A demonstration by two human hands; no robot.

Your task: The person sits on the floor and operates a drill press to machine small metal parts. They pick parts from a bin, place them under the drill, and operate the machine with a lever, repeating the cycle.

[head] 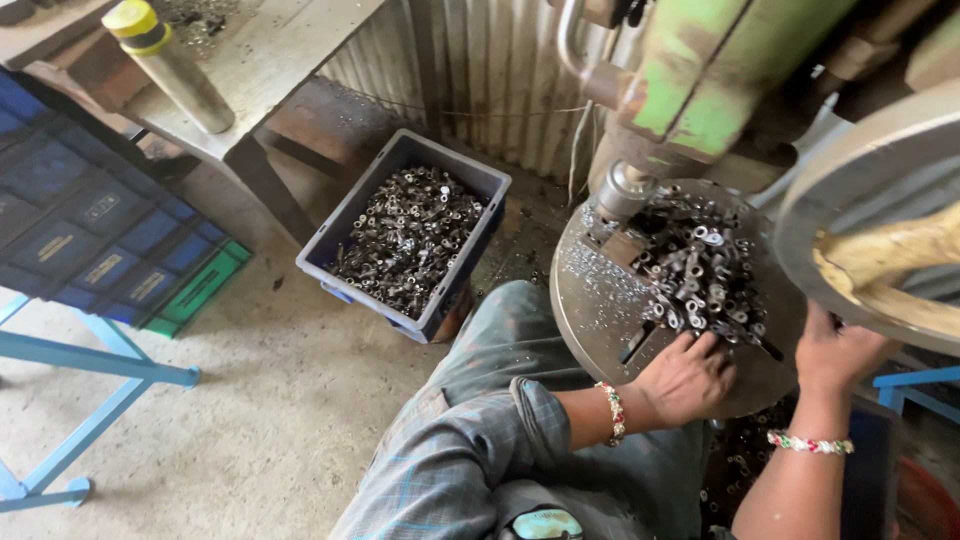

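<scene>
Green-painted steel, the drill press (700, 80) fills the upper right, its large handwheel (880, 200) at three o'clock. Below the spindle sits the round machine table (590, 300), heaped with small metal parts (700, 270). At ten o'clock of it, on the floor, a blue crate (470, 180) holds more parts. The left hand (685, 375) rests at the heap's six-o'clock edge, grip spread over the pieces. The right hand (835, 350) touches the handwheel's rim; its grip cannot be told.
</scene>
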